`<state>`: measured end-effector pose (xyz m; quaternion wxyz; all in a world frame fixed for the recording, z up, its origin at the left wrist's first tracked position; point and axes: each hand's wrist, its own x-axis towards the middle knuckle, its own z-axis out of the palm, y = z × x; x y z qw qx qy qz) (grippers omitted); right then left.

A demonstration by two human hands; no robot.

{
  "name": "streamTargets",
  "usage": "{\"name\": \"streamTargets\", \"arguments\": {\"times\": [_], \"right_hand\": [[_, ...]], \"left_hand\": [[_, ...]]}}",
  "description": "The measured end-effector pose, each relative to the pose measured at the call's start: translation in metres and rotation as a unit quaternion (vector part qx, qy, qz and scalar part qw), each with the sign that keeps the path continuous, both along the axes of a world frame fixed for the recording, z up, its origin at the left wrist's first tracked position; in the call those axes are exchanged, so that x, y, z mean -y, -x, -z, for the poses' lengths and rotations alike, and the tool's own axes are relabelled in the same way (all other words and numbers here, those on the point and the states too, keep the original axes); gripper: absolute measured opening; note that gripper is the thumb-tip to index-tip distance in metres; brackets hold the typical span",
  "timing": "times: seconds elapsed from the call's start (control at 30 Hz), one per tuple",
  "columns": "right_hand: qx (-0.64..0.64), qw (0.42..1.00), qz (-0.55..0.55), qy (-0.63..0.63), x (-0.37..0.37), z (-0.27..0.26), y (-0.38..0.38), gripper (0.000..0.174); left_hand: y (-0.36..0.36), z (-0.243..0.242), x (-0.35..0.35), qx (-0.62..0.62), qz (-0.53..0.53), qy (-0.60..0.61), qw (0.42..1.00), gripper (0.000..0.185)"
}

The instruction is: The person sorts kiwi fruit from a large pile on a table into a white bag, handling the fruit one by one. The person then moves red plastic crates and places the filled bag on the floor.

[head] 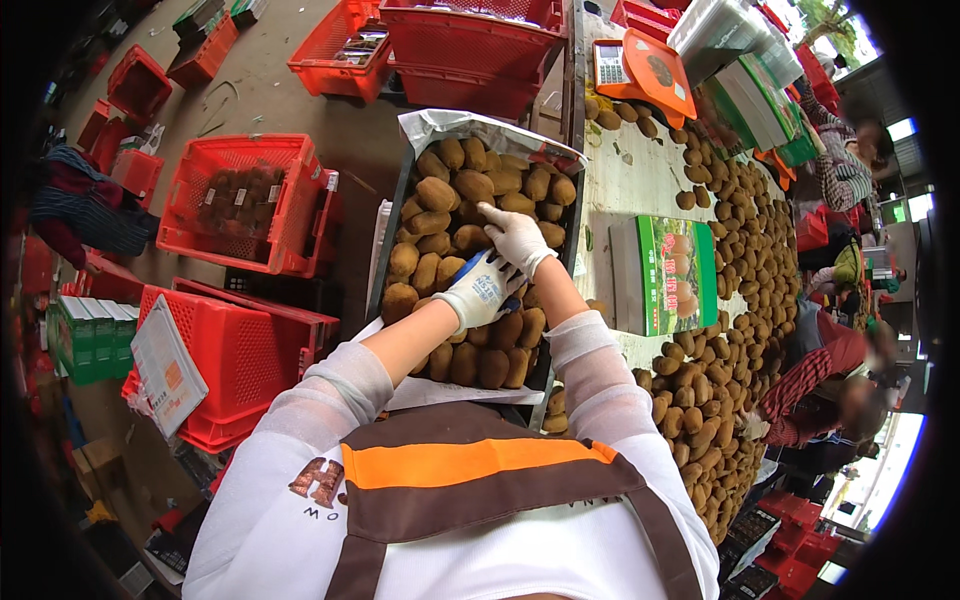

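Note:
A dark crate (379,289) lined with white printed paper (487,120) lies before me, full of brown kiwifruit (474,184). My left hand (484,291), in a white knit glove with a blue coating, is over the fruit in the crate's middle. My right hand (517,238), in a thin white glove, crosses above the left fingertips. One right finger stretches out against the fruit. The other right fingers overlap the left hand, so I cannot tell whether either hand grips a kiwifruit.
On the right, a table (611,195) bears many loose kiwifruit (697,420), a green printed carton (664,276) and an orange scale (646,75). Red crates (240,202) stand on the left; one holds packed fruit. People (817,360) work across the table, and another person (90,199) is at far left.

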<state>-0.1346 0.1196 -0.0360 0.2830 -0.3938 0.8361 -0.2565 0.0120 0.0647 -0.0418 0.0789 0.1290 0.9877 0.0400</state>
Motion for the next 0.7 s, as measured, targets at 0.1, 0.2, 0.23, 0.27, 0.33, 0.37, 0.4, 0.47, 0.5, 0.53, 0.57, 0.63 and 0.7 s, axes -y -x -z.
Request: {"name": "streamTargets", "arguments": {"times": [0.1, 0.2, 0.23, 0.27, 0.33, 0.37, 0.4, 0.47, 0.5, 0.53, 0.57, 0.63, 0.7], "right_hand": [[-0.168, 0.985, 0.037, -0.021, -0.019, -0.011, 0.018, 0.038], [-0.262, 0.952, -0.136, -0.080, -0.051, -0.004, 0.015, 0.040], [-0.260, 0.952, -0.136, -0.085, -0.054, 0.000, 0.013, 0.038], [-0.258, 0.952, -0.136, -0.090, -0.055, 0.005, 0.011, 0.036], [-0.240, 0.962, -0.083, -0.098, -0.051, 0.012, 0.011, 0.028], [-0.233, 0.966, -0.073, -0.089, -0.051, 0.014, 0.014, 0.027], [-0.225, 0.969, -0.065, -0.077, -0.048, 0.013, 0.013, 0.025], [-0.197, 0.978, -0.050, -0.052, -0.038, 0.017, 0.011, 0.025], [-0.166, 0.984, -0.044, -0.047, -0.033, 0.016, 0.008, 0.030], [-0.117, 0.990, -0.052, -0.054, -0.029, 0.014, 0.008, 0.032], [-0.068, 0.994, -0.060, -0.061, -0.025, 0.012, 0.008, 0.034], [-0.124, 0.989, -0.052, -0.064, -0.013, 0.005, 0.002, 0.045], [-0.112, 0.991, -0.023, -0.075, 0.002, -0.011, -0.011, 0.050]], "left_hand": [[0.000, -0.012, 0.000, 0.003, -0.027, -0.066, 0.997, 0.057], [-0.001, -0.011, 0.000, -0.002, -0.042, -0.080, 0.996, 0.053], [0.001, -0.012, 0.001, 0.009, -0.042, -0.081, 0.996, 0.052], [0.002, -0.014, 0.000, 0.021, -0.042, -0.082, 0.996, 0.051], [0.002, -0.015, 0.000, 0.013, -0.042, -0.081, 0.996, 0.049], [0.002, -0.015, 0.000, 0.010, -0.043, -0.080, 0.996, 0.048], [0.000, -0.014, 0.000, 0.009, -0.040, -0.080, 0.996, 0.046], [0.002, -0.012, 0.000, 0.013, -0.040, -0.085, 0.995, 0.046], [0.003, -0.009, 0.001, 0.015, -0.040, -0.088, 0.995, 0.045], [0.002, -0.006, 0.002, 0.002, -0.037, -0.083, 0.996, 0.046], [0.001, -0.003, 0.002, -0.012, -0.033, -0.078, 0.996, 0.047], [-0.001, -0.001, 0.002, -0.023, -0.027, -0.054, 0.998, 0.048], [-0.002, 0.000, 0.000, -0.018, -0.022, -0.017, 0.999, 0.049]]}}
